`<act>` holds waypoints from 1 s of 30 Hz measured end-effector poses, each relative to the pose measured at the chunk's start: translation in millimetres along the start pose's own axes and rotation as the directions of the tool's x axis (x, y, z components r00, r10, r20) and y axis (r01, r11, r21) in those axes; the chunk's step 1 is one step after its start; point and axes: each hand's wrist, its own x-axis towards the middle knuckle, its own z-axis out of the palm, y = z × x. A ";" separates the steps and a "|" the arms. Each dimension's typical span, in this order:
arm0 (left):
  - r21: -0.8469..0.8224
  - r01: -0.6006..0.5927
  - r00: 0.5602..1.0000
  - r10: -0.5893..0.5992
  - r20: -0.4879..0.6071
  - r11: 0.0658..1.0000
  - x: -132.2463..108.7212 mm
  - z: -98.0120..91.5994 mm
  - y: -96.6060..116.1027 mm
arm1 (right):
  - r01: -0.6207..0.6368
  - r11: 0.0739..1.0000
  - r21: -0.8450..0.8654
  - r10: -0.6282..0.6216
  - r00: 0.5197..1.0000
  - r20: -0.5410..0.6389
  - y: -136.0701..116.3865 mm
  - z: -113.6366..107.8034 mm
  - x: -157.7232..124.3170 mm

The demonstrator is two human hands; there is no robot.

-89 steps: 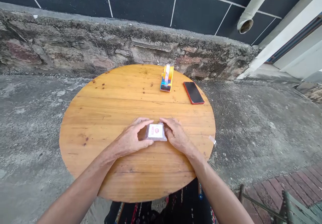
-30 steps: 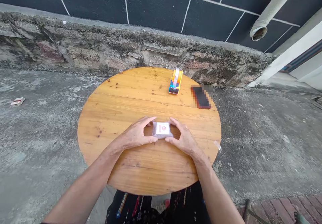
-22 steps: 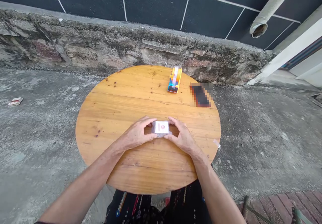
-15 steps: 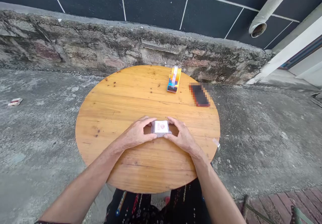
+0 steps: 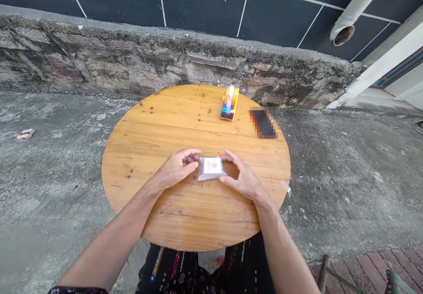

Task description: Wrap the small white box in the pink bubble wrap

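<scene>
A small wrapped packet (image 5: pixel 212 167) lies flat on the round wooden table (image 5: pixel 158 126). Its clear, crinkled wrap surrounds a white face with reddish print. To its left is my left hand (image 5: pixel 176 168), open, thumb and fingers apart, the thumb tip close by the packet's left edge. My right hand (image 5: pixel 243 176) curves around the right end with fingers spread, also open. Its thumb tip is at the lower right corner of the wrap; whether it touches I cannot tell.
A yellow and blue tape dispenser (image 5: pixel 228 103) stands near the table's far edge. Right of it lies a dark, red-edged flat object (image 5: pixel 265 123), blurred out. A strip of clear tape (image 5: pixel 286 186) hangs at the right edge. Behind is a stone wall base (image 5: pixel 158 60).
Both hands have loosened from the packet's ends. My left hand has drawn back to the left, and my right hand's fingers have spread wider. The packet stays on the table.
</scene>
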 end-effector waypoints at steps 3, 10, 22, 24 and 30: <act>-0.007 0.010 1.000 -0.010 0.023 1.000 -0.9 5.3 4.1 | 0.017 1.000 -0.024 -0.017 1.000 -0.019 1.0 2.4 1.2; 0.008 -0.003 1.000 0.003 0.006 1.000 0.5 12.5 -2.4 | 0.011 0.999 -0.046 -0.013 0.999 -0.045 -0.5 4.7 2.4; -0.186 0.094 0.994 -0.102 -0.036 0.978 2.6 9.3 -4.8 | 0.023 0.999 -0.049 -0.024 1.000 -0.014 2.4 4.9 2.1; -0.199 0.112 0.992 -0.121 -0.035 0.974 3.1 9.2 -6.9 | 0.022 0.997 -0.075 -0.022 1.000 -0.002 2.4 5.5 2.6; -0.211 0.153 0.988 -0.151 0.025 0.966 2.1 12.5 -2.5 | -0.004 0.988 -0.157 0.006 1.000 0.011 1.2 7.2 4.2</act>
